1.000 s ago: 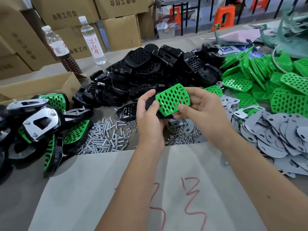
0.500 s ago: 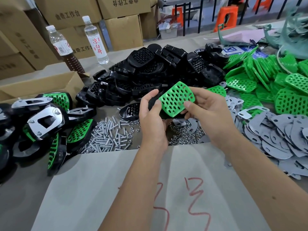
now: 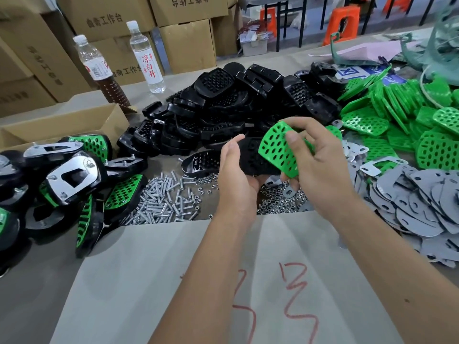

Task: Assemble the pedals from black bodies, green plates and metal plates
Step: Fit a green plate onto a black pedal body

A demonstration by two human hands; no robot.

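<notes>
Finished pedals [image 3: 72,180] lie heaped well to the left of the grip, green showing under bright metal, with a spill of screws [image 3: 164,199] between them and the hands. At centre, a worker's left hand [image 3: 236,175] cradles a black body [image 3: 250,157] from beneath, fingers curled loosely round its edge. Just to its right, the right hand [image 3: 320,167] pinches a green plate [image 3: 278,150] between thumb and fingers, tilted over the body and touching or nearly touching it; the contact cannot be made out. The step appears to be seating the plate into the body. Next, it likely needs squaring to the recess and pressing flat. Beyond the grip sits the pile of black bodies [image 3: 236,105]; to the right, loose green plates [image 3: 387,120] and grey metal plates [image 3: 422,202].
</notes>
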